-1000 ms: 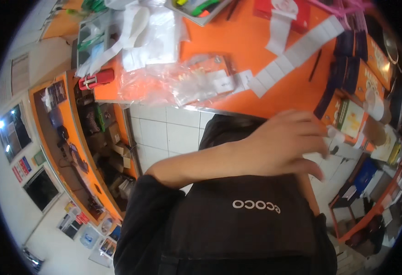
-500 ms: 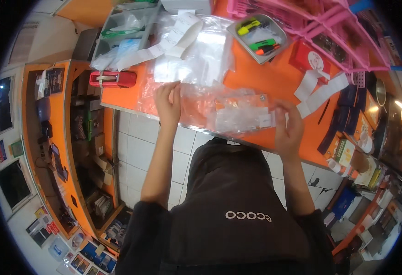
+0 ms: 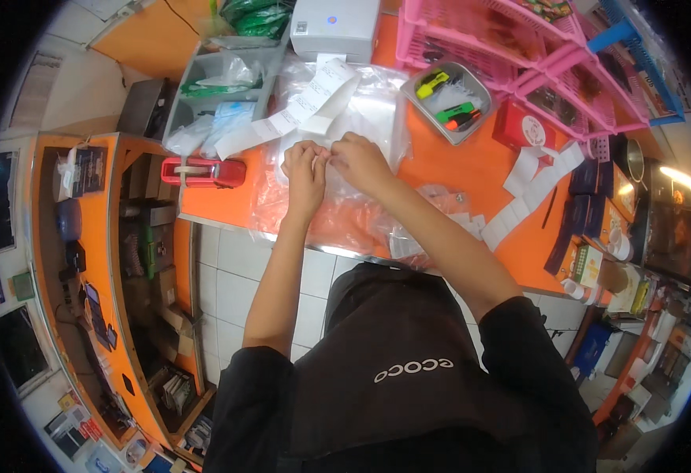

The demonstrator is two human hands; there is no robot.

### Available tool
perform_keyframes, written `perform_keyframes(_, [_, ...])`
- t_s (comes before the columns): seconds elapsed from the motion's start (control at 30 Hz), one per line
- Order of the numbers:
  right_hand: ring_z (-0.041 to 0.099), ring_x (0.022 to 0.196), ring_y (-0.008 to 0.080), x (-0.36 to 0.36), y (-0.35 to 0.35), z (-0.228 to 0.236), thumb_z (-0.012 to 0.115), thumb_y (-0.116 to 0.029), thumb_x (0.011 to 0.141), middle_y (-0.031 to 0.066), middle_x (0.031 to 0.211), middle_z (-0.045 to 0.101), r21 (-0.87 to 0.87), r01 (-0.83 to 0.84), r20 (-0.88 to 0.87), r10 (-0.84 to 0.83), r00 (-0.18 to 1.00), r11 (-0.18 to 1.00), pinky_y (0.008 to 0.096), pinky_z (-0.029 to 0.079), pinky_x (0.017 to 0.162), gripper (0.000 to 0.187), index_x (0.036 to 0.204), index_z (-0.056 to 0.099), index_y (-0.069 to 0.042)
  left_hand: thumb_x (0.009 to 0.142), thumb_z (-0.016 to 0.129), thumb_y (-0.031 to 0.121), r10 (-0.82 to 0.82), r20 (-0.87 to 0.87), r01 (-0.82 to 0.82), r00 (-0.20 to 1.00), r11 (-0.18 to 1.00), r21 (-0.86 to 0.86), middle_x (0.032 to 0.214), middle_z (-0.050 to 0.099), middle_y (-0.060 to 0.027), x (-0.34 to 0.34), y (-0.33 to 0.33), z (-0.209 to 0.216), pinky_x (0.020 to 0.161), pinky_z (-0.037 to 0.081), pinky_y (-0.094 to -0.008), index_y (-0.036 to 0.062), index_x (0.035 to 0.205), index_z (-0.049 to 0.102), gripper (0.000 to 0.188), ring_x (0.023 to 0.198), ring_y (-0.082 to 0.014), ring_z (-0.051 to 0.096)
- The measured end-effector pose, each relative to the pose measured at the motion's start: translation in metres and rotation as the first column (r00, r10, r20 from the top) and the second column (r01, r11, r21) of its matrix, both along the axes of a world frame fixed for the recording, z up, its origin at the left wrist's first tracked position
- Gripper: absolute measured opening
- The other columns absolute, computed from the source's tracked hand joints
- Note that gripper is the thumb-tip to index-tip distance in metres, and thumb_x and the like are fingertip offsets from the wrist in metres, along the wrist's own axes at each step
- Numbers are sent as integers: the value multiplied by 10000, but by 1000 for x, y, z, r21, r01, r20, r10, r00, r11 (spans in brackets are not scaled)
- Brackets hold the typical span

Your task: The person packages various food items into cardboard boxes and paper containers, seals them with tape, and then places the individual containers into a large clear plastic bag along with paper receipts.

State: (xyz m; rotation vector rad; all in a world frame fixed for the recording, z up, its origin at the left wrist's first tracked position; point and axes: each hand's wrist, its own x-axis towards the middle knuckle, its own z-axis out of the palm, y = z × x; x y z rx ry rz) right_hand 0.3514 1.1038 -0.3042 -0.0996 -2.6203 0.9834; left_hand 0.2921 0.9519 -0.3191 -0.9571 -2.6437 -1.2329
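Both hands meet over the bags (image 3: 385,118), which lie in the left half of the orange surface (image 3: 456,177), between its far and front edges. The left hand (image 3: 306,175) has its fingers curled, thumb toward the right. The right hand (image 3: 360,163) reaches in from the right, fingers bent and tips drawn together. The fingertips almost touch; whether they grip a bag's edge I cannot tell.

Crinkled film (image 3: 322,221) spreads from below the hands to the front edge. To its right, by the same edge and partly behind the right forearm, lies a packet (image 3: 408,239).

At the far edge stands a white printer (image 3: 336,31); a strip of labels (image 3: 282,122) curls from it across the bags toward the left edge. A grey tray (image 3: 273,71) runs along that left edge, with a red item (image 3: 218,173) near the front left corner.

Right of the bags sits a tin (image 3: 427,110) of markers (image 3: 432,83). Pink baskets (image 3: 547,57) fill the far right corner, a red box (image 3: 519,126) just before them. A second strip (image 3: 511,222) slants toward the right edge.
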Motion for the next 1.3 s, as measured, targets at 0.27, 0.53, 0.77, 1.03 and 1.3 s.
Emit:
perform_keyframes(0.27, [591, 1037, 328, 13, -32, 62, 654, -141, 844, 106, 1036, 652, 239, -287, 26, 289, 957, 928, 459, 453, 893, 149, 954, 736, -80, 821, 748, 132, 8, 170, -51, 985, 967, 251, 1316, 601, -151, 1, -2, -59, 1086, 375, -426, 50, 1329, 537, 556, 1234, -324, 544])
perform_keyframes(0.53, [650, 892, 244, 85, -25, 215, 524, -163, 1007, 133, 1017, 660, -547, -354, -386, 147, 911, 758, 345, 515, 824, 217, 1034, 644, 16, 880, 693, 190, -154, 346, 28, 926, 939, 342, 1301, 628, -123, 6, -18, -28, 1020, 448, -371, 33, 1384, 537, 550, 1188, -283, 594])
perform_keyframes(0.77, [645, 972, 125, 137, 52, 260, 511, -246, 1055, 66, 1096, 680, -795, 216, -257, -638, 726, 567, 278, 527, 842, 329, 1231, 629, 5, 961, 645, 384, -275, 749, 14, 603, 942, 334, 1362, 598, -120, 31, -70, 113, 1010, 482, -382, 19, 1507, 425, 693, 1203, -262, 590])
perform_keyframes(1.03, [657, 1010, 158, 234, 88, 197, 510, -341, 1063, 76, 1132, 665, -958, 213, 16, -703, 711, 194, 306, 546, 863, 391, 1249, 622, -15, 942, 715, 413, -983, 164, -231, 79, 142, 963, 1343, 578, -154, 135, -25, 128, 863, 558, -448, 42, 1551, 294, 828, 1135, -320, 616])
perform_keyframes(1.3, [633, 1059, 154, 362, 119, 171, 434, -359, 1089, 75, 1172, 649, -940, 233, -48, -773, 633, 249, 300, 521, 914, 423, 1262, 606, -14, 984, 662, 114, -625, 779, -374, 42, 713, 593, 1102, 638, -66, 187, 11, 147, 867, 528, -322, 89, 1322, 495, 379, 923, -154, 624])
